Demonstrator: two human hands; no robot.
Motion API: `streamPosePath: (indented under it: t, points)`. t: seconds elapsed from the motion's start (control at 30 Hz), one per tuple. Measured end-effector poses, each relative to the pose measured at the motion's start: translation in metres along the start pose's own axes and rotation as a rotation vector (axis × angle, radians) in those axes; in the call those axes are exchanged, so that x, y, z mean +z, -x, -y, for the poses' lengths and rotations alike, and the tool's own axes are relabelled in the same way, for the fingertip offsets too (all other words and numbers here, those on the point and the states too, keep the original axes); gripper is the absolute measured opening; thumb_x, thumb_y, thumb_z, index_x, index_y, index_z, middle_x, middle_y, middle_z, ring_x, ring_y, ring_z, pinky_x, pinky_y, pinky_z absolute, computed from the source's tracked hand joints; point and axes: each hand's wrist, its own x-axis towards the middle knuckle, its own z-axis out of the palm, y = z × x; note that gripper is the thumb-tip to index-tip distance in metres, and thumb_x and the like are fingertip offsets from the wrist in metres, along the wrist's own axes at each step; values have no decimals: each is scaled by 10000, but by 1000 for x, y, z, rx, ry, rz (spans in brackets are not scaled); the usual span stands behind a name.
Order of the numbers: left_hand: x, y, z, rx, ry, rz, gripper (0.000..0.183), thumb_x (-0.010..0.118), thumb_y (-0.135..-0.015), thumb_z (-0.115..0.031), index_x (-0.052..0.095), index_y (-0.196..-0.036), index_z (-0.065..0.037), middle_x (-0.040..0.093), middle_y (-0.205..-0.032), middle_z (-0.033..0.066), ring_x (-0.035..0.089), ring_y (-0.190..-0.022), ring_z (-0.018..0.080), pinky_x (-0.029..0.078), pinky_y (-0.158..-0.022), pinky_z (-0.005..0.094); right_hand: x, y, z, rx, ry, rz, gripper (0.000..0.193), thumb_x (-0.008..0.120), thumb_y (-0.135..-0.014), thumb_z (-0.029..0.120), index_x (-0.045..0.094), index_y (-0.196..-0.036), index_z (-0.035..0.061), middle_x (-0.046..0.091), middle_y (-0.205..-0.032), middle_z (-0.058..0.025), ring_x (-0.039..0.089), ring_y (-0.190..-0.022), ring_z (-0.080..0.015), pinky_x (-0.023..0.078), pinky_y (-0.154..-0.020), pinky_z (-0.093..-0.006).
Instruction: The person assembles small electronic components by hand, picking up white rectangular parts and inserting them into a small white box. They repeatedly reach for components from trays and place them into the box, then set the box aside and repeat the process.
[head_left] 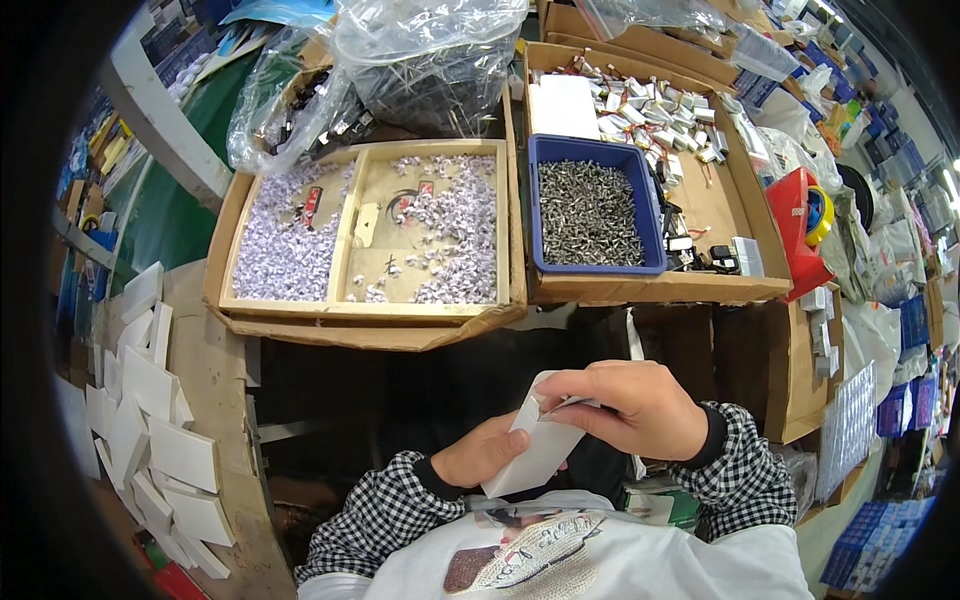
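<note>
- Working the upper end of a white box (530,462), lower center of frame, above the shirt front; box sits tilted, upper end leaning right.
- Left hand (478,458) clamps the lower body: thumb on the near face, other fingers mostly hidden behind.
- Right hand (640,405) has fingers closed on the upper end. Can't tell whether they pinch a flap or something thin there.
- Left grip should be firm but light; walls look like thin card, and a hard thumb would probably dent them.
- Right fingertips best work near the edge, square to the opening. Sideways push likely creases a corner.
- Brace forearms, let fingers do the moving.
- Stay clear of the wooden tray (375,245), upper left of center, and the blue bin (600,268), upper center; a knock could spill the small parts.
</note>
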Motion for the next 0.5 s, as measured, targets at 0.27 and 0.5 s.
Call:
streamPosePath:
  t: [0.27,0.5]
  points:
    - [-1,-3,2,48,72,-86,986,539,-731,-745,359,-1337,11,549,-1188,201,587,-1078,282,500,-909,380,-5,-1,4,-137,354,-41,299,673,-810,152,620,-1098,99,650,-896,-53,612,-804,-225,511,-702,-310]
    - [-5,-11,6,74,58,33,1054,531,-731,-759,268,-1408,4,469,-1295,171,514,-1160,240,438,-954,358,-26,2,3,-109,394,-117,193,701,-778,121,660,-961,75,646,-845,-37,601,-767,-208,510,-678,-303]
